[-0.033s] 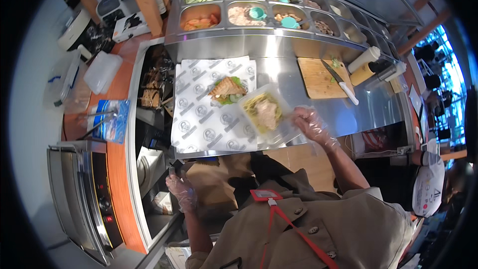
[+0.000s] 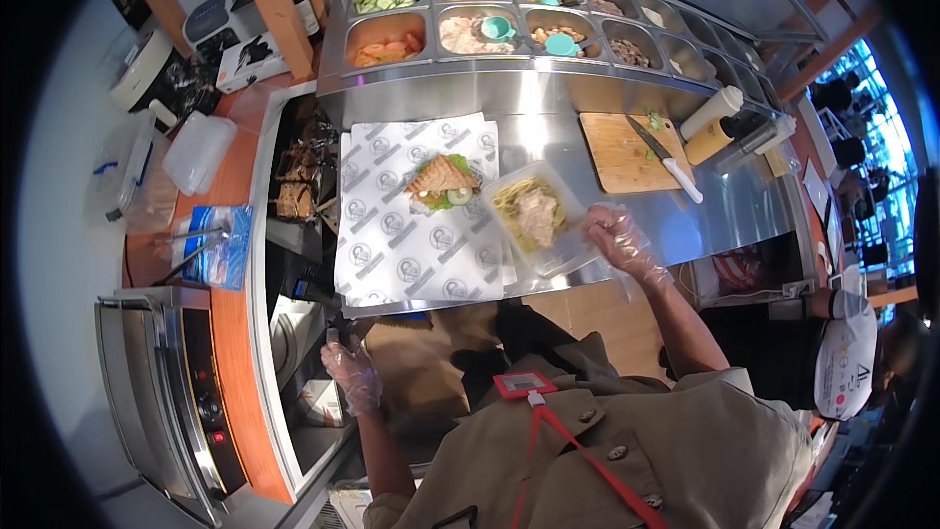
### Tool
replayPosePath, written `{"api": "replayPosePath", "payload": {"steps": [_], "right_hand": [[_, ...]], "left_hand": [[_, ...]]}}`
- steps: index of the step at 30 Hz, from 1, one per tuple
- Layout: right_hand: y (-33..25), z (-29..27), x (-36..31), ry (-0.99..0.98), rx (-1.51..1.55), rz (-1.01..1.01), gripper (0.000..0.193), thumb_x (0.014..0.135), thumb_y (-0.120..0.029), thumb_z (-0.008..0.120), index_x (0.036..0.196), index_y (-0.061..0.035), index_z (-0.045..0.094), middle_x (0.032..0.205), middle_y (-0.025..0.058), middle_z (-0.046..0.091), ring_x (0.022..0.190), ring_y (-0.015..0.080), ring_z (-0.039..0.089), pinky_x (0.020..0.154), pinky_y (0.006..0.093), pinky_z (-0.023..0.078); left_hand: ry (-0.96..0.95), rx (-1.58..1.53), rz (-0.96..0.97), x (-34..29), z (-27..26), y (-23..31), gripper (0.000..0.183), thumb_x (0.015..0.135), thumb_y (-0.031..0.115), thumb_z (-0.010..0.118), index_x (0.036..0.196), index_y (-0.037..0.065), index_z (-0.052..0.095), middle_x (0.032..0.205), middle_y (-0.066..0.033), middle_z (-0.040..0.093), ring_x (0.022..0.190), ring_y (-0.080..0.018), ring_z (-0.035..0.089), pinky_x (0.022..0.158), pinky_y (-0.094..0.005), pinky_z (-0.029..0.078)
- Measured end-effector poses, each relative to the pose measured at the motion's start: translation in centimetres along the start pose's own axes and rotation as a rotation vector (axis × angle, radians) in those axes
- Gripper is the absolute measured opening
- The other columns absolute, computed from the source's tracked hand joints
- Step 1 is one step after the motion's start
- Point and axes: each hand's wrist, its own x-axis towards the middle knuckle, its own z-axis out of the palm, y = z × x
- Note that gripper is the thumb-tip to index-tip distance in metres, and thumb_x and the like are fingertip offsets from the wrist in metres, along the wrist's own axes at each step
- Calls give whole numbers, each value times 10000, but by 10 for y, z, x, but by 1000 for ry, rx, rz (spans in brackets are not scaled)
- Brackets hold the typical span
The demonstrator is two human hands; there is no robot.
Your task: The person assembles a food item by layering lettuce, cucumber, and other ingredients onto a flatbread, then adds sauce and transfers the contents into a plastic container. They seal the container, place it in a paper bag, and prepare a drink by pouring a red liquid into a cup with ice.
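My right hand [image 2: 619, 238], in a clear plastic glove, pinches the near right side of a clear plastic container [image 2: 497, 225]. Inside the container lie yellow-green noodle-like strands topped with a pale, creamy heap [image 2: 538, 216]. To its left a toasted sandwich [image 2: 443, 176] with lettuce and cucumber slices rests on printed white paper [image 2: 392, 260]. My left hand [image 2: 351, 372], gloved too, is low beside the open space left of my body. Its fingers are curled near a dark edge; what they grip, if anything, I cannot make out.
A wooden cutting board [image 2: 612, 162] with a white-handled knife [image 2: 676, 172] lies to the right, beside squeeze bottles [image 2: 713, 113]. Steel ingredient pans [image 2: 387, 39] line the back. At left are an oven [image 2: 162, 392], a blue packet with tongs [image 2: 217, 250] and plastic boxes [image 2: 199, 152].
The container has shifted slightly right, away from the sandwich, with my right hand still on it. The whole view has moved a little. My left hand stays in about the same place.
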Motion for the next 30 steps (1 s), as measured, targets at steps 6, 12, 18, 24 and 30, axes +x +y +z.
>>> {"api": "replayPosePath", "payload": {"steps": [6, 12, 18, 24, 30], "right_hand": [[86, -41, 6, 83, -9, 207, 164, 943, -96, 556, 803, -13, 537, 696, 29, 426, 678, 126, 427, 618, 313, 381], [125, -51, 51, 33, 23, 205, 188, 948, -165, 595, 824, -29, 557, 710, 24, 477, 700, 126, 467, 649, 323, 418], [103, -77, 103, -85, -543, 209, 198, 966, -222, 621, 994, -37, 684, 938, 152, 698, 842, 301, 664, 767, 419, 518], [45, -3, 156, -110, 229, -98, 356, 974, -321, 628, 1210, -54, 642, 1114, 168, 706, 1019, 337, 675, 931, 436, 506], [12, 92, 195, -323, -191, 213, 764, 839, -564, 711, 1328, 6, 572, 1278, 243, 635, 1236, 369, 584, 1060, 412, 436]], "left_hand": [[-33, 172, 59, 95, 13, -47, 481, 780, 143, 735, 1210, -18, 592, 1076, -248, 611, 1004, -438, 598, 891, -514, 485], [-100, 294, -53, 119, 15, -59, 325, 791, 158, 700, 1071, -7, 693, 997, -250, 689, 939, -410, 655, 835, -479, 529], [73, -209, -307, 131, -52, 33, 212, 929, 174, 670, 1009, -19, 703, 984, -155, 730, 865, -261, 696, 811, -395, 530], [-188, -343, 53, 158, -49, 205, 347, 915, 218, 734, 1147, -36, 688, 1107, -160, 711, 973, -214, 669, 883, -349, 522], [-661, -739, -163, 188, 23, 263, 575, 870, 400, 761, 1194, -65, 662, 1061, -196, 716, 954, -221, 673, 827, -363, 522]]}}
